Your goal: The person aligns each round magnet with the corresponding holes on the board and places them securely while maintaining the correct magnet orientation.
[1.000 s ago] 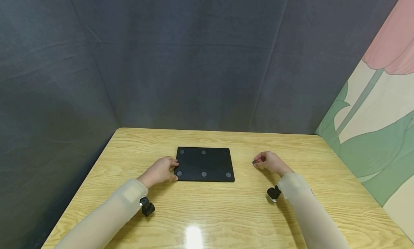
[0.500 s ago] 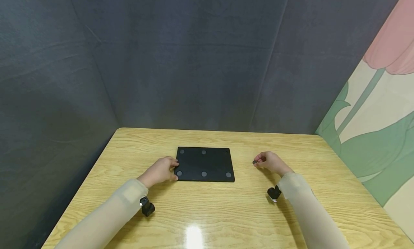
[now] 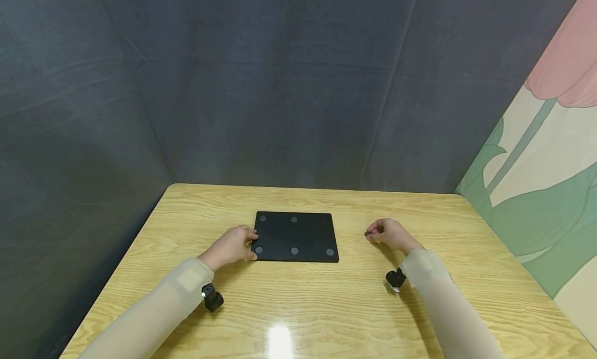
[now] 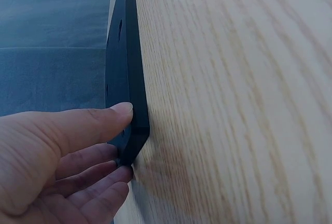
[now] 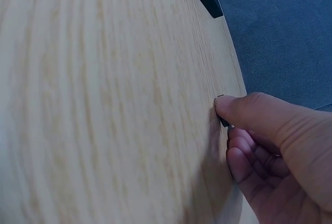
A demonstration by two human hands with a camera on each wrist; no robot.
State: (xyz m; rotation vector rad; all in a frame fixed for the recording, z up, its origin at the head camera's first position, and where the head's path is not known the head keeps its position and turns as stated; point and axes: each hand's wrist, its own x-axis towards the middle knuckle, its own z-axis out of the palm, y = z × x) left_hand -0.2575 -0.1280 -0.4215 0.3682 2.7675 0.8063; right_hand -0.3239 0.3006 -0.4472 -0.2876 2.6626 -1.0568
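Note:
A flat black rectangular board [image 3: 298, 234] lies on the table, with several grey round pads [image 3: 294, 250] along its long edges. Its far right corner shows only a faint dark round mark. My left hand [image 3: 233, 245] holds the board's left end; the left wrist view shows the thumb on the near corner of the board [image 4: 136, 89] and fingers bent against the short side. To the right of the board, my right hand [image 3: 391, 233] pinches a small dark disc [image 3: 367, 233] between thumb and fingers, low over the table. In the right wrist view the thumb mostly covers it.
The wooden table [image 3: 298, 307] bears a bright light reflection near the front. A dark curtain [image 3: 280, 89] hangs behind and to the left. At right stands a wall with a painted flower [image 3: 559, 84]. Small black cameras [image 3: 395, 278] sit at both wrists.

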